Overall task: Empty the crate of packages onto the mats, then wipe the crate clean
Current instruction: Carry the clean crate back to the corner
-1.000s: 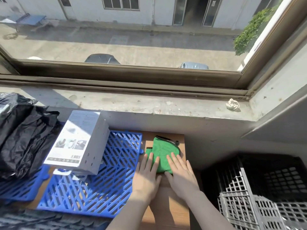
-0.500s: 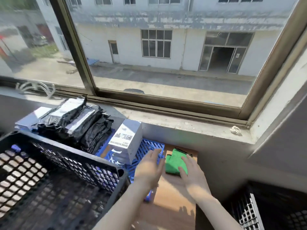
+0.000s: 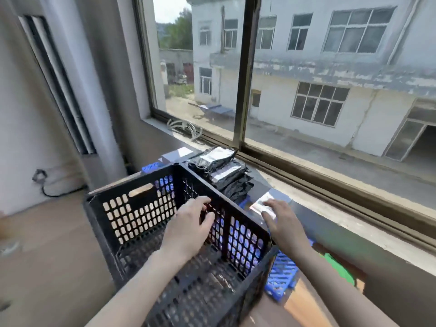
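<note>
1. Room: big sliding window dead ahead over a grey concrete sill, pale wall on the left, hard sun coming in.
2. Brown wooden tabletop runs below the sill; only a strip of it shows bare.
3. Black perforated plastic crate sits at the near left, its window-side wall just beside the parcels. It looks emptied, though blur hides part of its floor. My guess is light, stiff and bulky. Grab it by the slot handle in the far wall or by the top rim. All those holes will probably snag a cloth.
4. Blue lattice plastic mats lie between crate and sill, rigid and ridged.
5. Stack of black poly-bag packages rests on the mats; soft and slippery, I reckon.
6. Left hand is inside the crate, fingers curled at the window-side rim. Can't tell whether they actually clamp it. Right hand hovers outside, fingers spread, holding nothing.
7. Green cloth lies on the table to the right, well apart from both hands.
</note>
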